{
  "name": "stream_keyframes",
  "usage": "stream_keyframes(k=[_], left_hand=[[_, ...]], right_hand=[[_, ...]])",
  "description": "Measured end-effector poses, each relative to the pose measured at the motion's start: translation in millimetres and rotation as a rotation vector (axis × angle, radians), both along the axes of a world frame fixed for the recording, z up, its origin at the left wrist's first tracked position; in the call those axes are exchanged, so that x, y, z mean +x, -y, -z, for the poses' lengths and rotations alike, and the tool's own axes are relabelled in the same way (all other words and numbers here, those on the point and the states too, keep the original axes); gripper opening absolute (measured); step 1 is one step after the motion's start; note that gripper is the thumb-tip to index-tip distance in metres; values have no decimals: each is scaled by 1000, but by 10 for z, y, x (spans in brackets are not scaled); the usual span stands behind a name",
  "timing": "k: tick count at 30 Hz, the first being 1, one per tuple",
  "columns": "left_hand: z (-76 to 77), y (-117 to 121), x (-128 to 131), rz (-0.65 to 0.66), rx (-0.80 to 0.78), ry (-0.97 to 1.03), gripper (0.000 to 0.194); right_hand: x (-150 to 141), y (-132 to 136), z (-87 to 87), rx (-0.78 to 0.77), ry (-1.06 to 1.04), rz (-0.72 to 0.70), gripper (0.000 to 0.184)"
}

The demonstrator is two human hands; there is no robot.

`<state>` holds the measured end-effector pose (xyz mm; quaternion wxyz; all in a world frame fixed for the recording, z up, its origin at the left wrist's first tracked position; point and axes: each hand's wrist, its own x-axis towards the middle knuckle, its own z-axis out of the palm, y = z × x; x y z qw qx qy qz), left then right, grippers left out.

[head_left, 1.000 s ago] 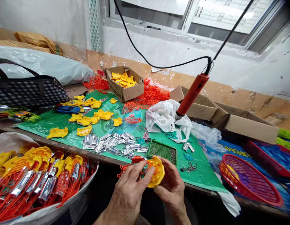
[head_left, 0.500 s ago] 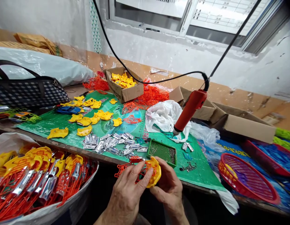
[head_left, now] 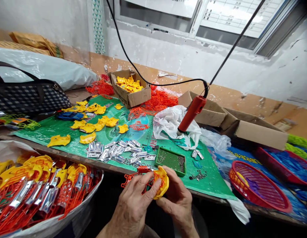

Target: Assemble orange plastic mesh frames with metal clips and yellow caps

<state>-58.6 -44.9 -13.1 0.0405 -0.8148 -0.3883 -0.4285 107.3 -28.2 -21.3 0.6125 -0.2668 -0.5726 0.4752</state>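
Observation:
Both hands are together in front of the table edge. My left hand grips an orange-red plastic lattice frame, with its thumb pressed on a yellow curved plastic shell. Around the shell's right side, the fingers and thumb of my right hand are closed. Shell and frame meet between the hands, and my fingers partly hide where they join. Just beyond the hands lies a green tray of small screws. A red electric screwdriver hangs on its cord above the table, apart from both hands.
Silver metal plates and yellow shells lie on the green mat. At left, a white sack holds assembled pieces. A cardboard box of yellow parts stands behind. A red basket sits at right.
The hanging screwdriver has swung a little to the left. My hands keep nearly the same hold on the shell and frame, and the view has shifted slightly.

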Motion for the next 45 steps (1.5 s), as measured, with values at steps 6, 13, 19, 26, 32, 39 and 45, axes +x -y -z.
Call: stream_keyframes(k=[6,13,19,26,32,39,45], left_hand=[[-21,-8,-65,169,-112,42,66],[-28,7,-69,282,-206,107,67],[-12,-32,-121,281,-144,98,63],[-279,3,-154,491,-475,202,63],[-365,115,-44,535,-1113,675,38],[-136,181,51,569,-1611,1246,47],[-93,156,75,552,-1655,1331,48]], right_hand=[[52,-37,-60,104,60,-1,62],[77,-48,-201,179,128,57,56],[67,-13,-199,109,83,58,58],[98,-20,-320,103,158,13,55],[87,-87,-491,-236,214,-73,29],[-41,-123,-425,-698,100,-153,43],[-108,-93,-246,-747,12,-45,46]])
